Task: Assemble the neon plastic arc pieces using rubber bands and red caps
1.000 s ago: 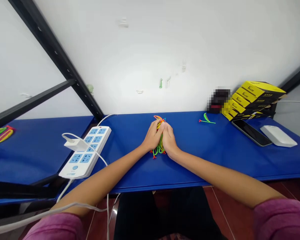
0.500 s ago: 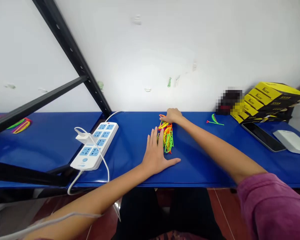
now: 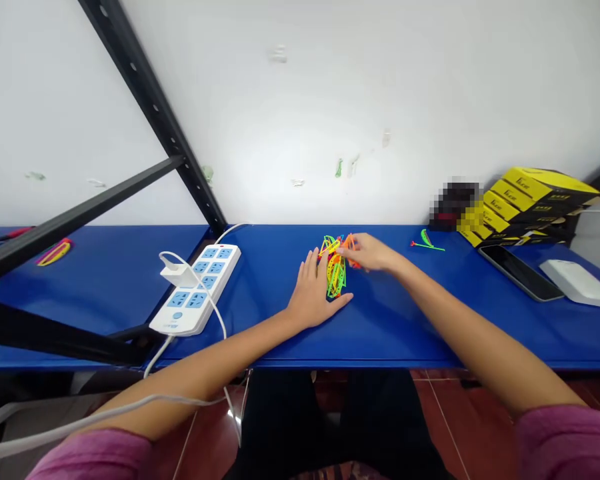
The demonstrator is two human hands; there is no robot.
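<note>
White wall [image 3: 300,100] rises behind a long blue tabletop [image 3: 405,340], with a black metal shelf frame [image 3: 150,100] slanting across the view; at the middle of the table stands a tangle of neon plastic pieces [image 3: 336,270], green, yellow and orange, narrow and looped; the left hand [image 3: 313,290] lies open and flat just left of the tangle, fingers spread and its side against it; the right hand [image 3: 370,253] has dropped from the tangle's far top edge to its right side, its fingers [image 3: 347,245] over orange pieces, though whether they grip anything I cannot tell; left of the tangle, a white power strip [image 3: 195,290] with blue sockets carries a white charger [image 3: 176,272]; well left of that lie more coloured pieces [image 3: 55,252]; right of the tangle is one small green-and-red piece [image 3: 427,243]; farther right sit yellow-and-black boxes [image 3: 533,200], a black smartphone [image 3: 520,272] and a white plastic device [image 3: 577,283]; beside the boxes, one object [image 3: 455,203] is too blurred to tell; below the tangle, pink sleeves [image 3: 567,443] and dark trousers [image 3: 300,427] show above a red tile floor [image 3: 460,427].
</note>
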